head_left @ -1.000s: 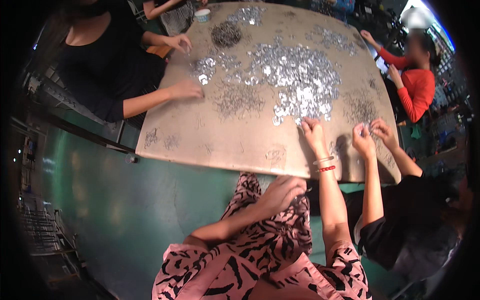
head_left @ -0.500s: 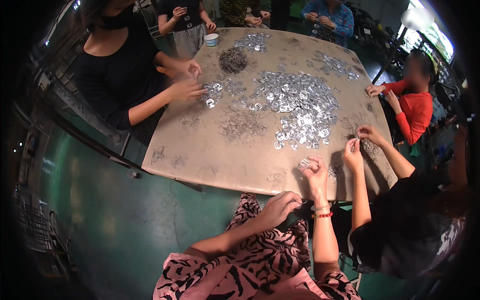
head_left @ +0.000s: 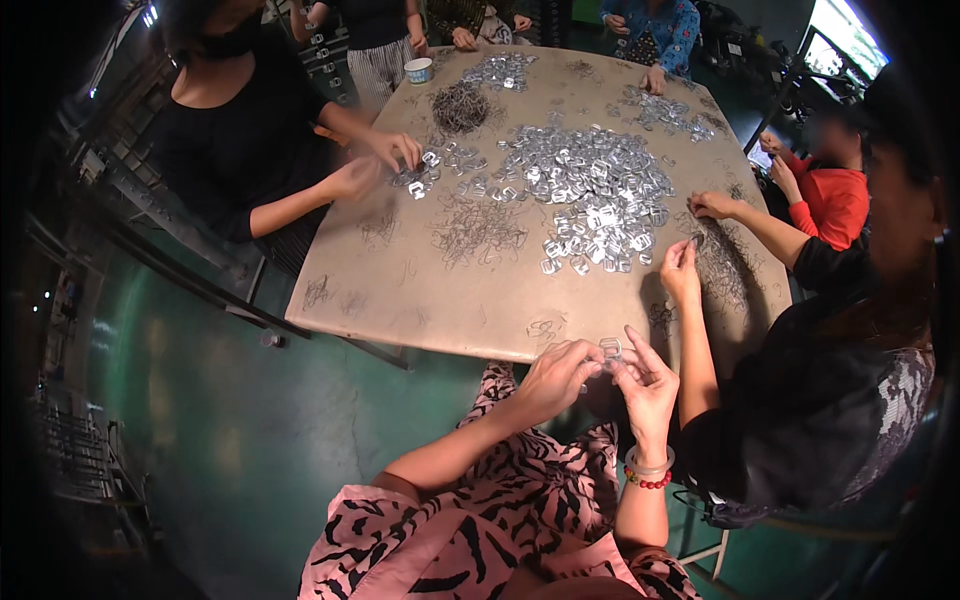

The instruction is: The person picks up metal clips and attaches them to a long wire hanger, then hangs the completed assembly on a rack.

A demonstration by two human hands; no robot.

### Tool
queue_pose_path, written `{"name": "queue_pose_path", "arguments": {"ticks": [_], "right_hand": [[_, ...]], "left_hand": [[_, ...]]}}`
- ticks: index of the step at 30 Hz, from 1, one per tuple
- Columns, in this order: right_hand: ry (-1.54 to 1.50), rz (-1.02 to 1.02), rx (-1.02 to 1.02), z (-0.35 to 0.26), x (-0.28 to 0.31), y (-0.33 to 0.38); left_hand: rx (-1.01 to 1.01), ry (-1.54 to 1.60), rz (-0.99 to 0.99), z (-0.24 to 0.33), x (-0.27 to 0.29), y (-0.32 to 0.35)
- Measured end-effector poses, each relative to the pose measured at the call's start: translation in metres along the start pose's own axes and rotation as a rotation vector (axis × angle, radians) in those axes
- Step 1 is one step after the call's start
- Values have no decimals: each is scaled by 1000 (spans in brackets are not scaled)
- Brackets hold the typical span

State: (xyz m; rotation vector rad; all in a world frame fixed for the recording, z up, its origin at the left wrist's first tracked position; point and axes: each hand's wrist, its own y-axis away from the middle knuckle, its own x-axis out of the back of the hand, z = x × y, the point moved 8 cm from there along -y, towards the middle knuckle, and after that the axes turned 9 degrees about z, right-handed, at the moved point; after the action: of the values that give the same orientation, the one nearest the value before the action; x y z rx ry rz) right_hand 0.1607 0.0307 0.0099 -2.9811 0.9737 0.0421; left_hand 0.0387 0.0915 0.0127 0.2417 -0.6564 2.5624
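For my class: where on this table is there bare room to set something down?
Bare tabletop lies between the silver buckle pile and the person's left hand and right hand; a mostly bare patch lies between the wire scatter and the near edge. Crowded: the middle, heaped with buckles, and the right, where thin wires lie beside a co-worker's hand.

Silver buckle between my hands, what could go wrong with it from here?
The silver buckle could slip and perhaps drop to the green floor, since it sits at the fingertips, between your left hand and right hand, by the near edge of the table. A co-worker's forearm is close to your right hand, so a bump might jostle it.
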Motion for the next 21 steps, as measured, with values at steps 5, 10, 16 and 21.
{"name": "queue_pose_path", "arguments": {"ticks": [5, 10, 16, 21], "right_hand": [[-125, 113, 61, 5, 3, 6], [-198, 119, 68, 18, 0, 16], [-130, 97, -54, 36, -2, 23], [-111, 125, -114, 51, 6, 29]], "left_hand": [[-1, -69, -1, -8, 5, 12], [44, 4, 127, -30, 23, 28], [150, -493, 290, -129, 132, -54], [122, -753, 214, -198, 130, -94]]}}
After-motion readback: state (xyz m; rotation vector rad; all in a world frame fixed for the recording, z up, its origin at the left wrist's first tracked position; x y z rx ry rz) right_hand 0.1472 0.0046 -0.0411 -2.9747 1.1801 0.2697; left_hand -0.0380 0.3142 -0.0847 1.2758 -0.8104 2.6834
